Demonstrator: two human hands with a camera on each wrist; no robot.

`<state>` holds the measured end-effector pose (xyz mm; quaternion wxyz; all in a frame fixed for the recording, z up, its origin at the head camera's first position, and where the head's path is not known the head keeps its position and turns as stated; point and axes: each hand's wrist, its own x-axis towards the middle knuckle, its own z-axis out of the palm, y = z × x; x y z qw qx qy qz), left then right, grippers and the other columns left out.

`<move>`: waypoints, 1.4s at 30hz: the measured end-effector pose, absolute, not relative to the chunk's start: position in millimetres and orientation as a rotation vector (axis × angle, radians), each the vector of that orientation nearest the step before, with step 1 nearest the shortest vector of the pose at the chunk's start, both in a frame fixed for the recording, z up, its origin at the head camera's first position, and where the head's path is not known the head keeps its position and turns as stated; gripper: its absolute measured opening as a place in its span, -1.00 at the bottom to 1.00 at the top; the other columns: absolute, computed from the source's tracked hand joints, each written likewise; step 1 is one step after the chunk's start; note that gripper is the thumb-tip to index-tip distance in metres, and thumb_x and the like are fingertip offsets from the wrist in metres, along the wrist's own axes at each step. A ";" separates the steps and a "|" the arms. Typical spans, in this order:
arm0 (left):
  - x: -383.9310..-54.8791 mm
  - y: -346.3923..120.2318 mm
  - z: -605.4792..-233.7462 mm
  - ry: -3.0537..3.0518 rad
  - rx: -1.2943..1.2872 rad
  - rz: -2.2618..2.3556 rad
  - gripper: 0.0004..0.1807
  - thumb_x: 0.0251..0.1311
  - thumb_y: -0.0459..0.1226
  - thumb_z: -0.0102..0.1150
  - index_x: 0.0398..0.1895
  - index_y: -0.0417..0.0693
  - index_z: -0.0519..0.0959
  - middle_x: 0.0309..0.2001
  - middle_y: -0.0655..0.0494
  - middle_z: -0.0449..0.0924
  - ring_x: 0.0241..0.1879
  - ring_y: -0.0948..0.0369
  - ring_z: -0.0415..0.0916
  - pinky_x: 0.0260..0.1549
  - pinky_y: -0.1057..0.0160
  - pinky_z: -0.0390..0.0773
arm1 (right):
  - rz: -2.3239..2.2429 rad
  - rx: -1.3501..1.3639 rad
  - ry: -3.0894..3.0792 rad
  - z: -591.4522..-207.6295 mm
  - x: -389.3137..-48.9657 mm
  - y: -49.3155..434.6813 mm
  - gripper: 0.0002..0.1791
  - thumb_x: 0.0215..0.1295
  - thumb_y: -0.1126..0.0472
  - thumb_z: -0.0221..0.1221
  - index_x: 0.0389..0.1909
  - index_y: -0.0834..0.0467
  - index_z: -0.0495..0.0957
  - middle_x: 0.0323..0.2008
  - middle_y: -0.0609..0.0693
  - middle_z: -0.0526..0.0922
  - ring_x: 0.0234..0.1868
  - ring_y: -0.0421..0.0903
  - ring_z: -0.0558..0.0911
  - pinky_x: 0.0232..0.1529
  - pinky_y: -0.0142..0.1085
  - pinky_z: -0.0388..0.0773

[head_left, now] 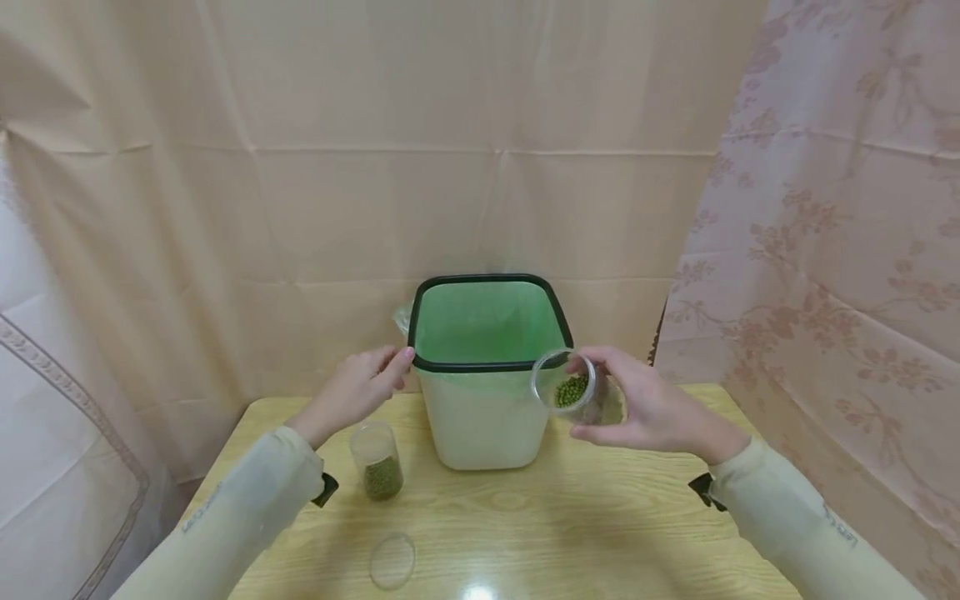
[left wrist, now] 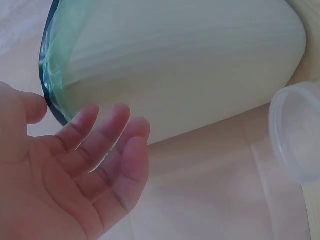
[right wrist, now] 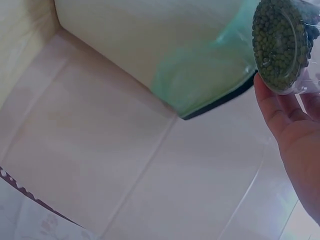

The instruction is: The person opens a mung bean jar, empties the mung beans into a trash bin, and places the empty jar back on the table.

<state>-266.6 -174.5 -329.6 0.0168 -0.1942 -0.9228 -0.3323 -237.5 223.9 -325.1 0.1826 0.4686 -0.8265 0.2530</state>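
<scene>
My right hand (head_left: 648, 408) grips a clear jar (right wrist: 312, 55) at the front right of a white bin (head_left: 483, 425). The jar is tilted, its mouth turned toward the bin, with green mung beans (head_left: 572, 391) inside. Green bag plastic (head_left: 487, 321) lines the bin under a black rim (head_left: 480, 367). At the rim's left corner is my left hand (head_left: 360, 387), the thumb against the edge. Its other fingers (left wrist: 120, 117) are loosely bent, with nothing between them. A second clear jar (head_left: 372, 446), partly filled with mung beans, stands upright below that hand, without a lid.
A clear round lid (head_left: 392, 562) lies on the wooden table (head_left: 510, 533) near the front. Beige cloth (head_left: 337, 208) hangs behind the bin, and flowered cloth (head_left: 847, 292) hangs on the right. A bit of clear plastic (head_left: 402, 317) sticks out by the bin's left side.
</scene>
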 end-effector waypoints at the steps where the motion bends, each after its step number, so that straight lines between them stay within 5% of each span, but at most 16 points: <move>1: -268.4 -174.6 -327.6 -2.885 -0.588 -1.052 -0.38 0.56 0.18 -0.29 -0.05 -0.10 0.61 -0.25 0.08 0.69 -0.29 0.14 0.63 -0.24 0.08 0.64 | 0.714 1.322 -2.329 -322.6 -238.8 224.2 -0.07 -0.02 0.03 0.58 0.29 0.30 0.32 0.11 0.01 0.58 0.06 -0.16 0.56 0.00 -0.22 0.59; 14: -287.1 -170.3 -311.1 -2.969 -0.527 -1.110 -0.52 0.58 0.01 -0.23 -0.26 -0.13 0.58 -0.36 0.03 0.65 -0.45 0.08 0.58 -0.48 0.17 0.63 | 0.699 1.232 -2.366 -296.4 -263.5 221.8 -0.13 -0.03 0.15 0.57 0.27 0.25 0.33 0.06 0.02 0.58 0.00 -0.14 0.56 -0.02 -0.15 0.59; 22: -297.7 -168.3 -308.2 -2.966 -0.503 -1.082 -0.51 0.58 0.04 -0.18 -0.19 -0.15 0.59 -0.38 -0.01 0.64 -0.50 0.04 0.57 -0.51 0.14 0.62 | 0.667 1.093 -2.456 -282.4 -284.0 220.5 -0.16 0.06 0.09 0.53 0.30 0.20 0.30 -0.07 0.01 0.54 -0.05 -0.07 0.54 -0.01 -0.06 0.59; 42: -320.1 -151.1 -318.9 -2.999 -0.461 -0.929 -0.45 0.60 0.06 -0.39 -0.37 -0.09 0.46 -0.41 -0.01 0.63 -0.51 0.07 0.57 -0.45 0.17 0.58 | 0.457 0.911 -2.573 -284.6 -347.2 224.9 -0.07 0.12 0.05 0.50 0.39 0.33 0.25 0.14 0.24 0.55 0.18 0.22 0.50 0.26 0.19 0.36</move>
